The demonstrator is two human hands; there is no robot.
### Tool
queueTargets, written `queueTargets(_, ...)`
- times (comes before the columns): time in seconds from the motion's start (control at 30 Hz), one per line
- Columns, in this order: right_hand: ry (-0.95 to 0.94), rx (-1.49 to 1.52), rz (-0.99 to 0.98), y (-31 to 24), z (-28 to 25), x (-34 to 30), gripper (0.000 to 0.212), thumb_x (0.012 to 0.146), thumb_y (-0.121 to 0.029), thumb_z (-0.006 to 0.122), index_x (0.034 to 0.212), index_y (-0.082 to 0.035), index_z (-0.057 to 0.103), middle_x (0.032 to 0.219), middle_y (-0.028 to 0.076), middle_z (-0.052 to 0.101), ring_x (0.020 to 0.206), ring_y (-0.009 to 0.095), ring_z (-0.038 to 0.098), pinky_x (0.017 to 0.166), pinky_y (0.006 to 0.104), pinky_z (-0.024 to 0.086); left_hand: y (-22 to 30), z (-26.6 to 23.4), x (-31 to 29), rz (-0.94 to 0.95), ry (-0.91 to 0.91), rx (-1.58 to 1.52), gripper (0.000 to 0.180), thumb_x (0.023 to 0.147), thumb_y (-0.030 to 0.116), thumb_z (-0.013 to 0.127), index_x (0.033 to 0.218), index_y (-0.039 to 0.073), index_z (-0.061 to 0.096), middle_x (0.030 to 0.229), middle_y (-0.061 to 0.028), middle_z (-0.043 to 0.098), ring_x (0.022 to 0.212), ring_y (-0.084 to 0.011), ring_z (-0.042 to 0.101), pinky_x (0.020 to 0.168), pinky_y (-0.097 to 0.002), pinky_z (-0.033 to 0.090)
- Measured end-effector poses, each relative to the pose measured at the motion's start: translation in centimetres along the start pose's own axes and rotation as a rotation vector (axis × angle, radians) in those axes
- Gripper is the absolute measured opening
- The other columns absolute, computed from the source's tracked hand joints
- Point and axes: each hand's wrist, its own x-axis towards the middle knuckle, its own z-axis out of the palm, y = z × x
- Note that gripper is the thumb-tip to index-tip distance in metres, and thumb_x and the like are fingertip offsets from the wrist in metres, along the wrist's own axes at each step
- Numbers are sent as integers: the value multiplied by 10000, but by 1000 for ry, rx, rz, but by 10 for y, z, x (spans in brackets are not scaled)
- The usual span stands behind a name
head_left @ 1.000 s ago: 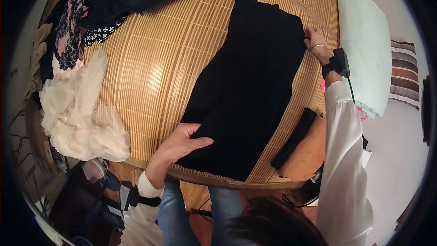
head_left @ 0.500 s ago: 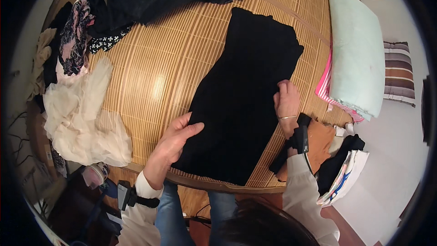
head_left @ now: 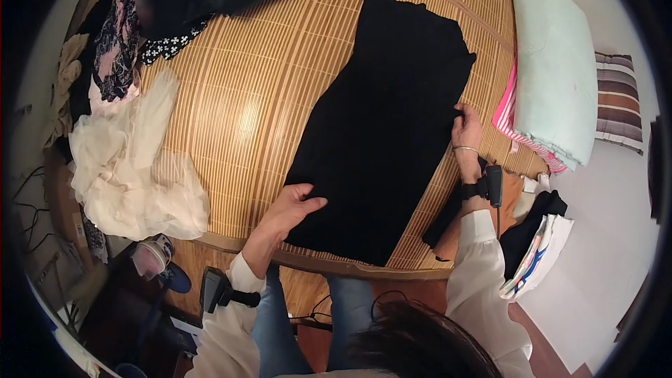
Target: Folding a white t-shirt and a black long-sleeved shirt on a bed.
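Black garment (head_left: 381, 126) lies flat to the slatted mat's (head_left: 231, 115) near edge, left hand (head_left: 285, 211) fingers parted, right hand (head_left: 467, 131) fingers curled, seemingly steadying opposite sides, grips unclear.

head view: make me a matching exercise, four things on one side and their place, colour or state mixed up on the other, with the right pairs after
Things:
1. black garment
2. cream sheer fabric
3. pale green bedding
4. cushion

Place, colour or state:
a. brown, grey and white bands
b. spread out between left hand and right hand
c. folded, with pink striped cloth showing beside it
d. in a loose heap at the left of the mat

Pairs: 1-b, 2-d, 3-c, 4-a
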Motion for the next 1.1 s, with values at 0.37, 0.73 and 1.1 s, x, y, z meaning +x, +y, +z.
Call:
queueTargets(0.37,83,-169,-69,39,5,27,291,797,7,510,1066,-62,595,882,219,624,837,366,617,742,412,487,-73,46,18,-29,-109,188,546,851,88,615,1264,-180,380,1217,-215,540,1121,-226,504,989,-306,373)
queueTargets(0.73,-482,-47,173,-38,-8,139,228,877,-101,540,1104,-78,550,679,103,585,652,182,616,528,322,491,-11,59,-9,-128,-372,287,619,825,197,669,1241,-182,410,1249,-265,512,1219,-286,456,1044,-316,328)
queueTargets(1.1,-67,170,-153,-18,0,101,321,804,-15,566,1125,-28,552,964,118,650,865,237,634,799,331,496,-68,80,17,103,94,300,354,871,223,563,1087,-58,559,955,-249,625,928,-349,616,791,-352,469)
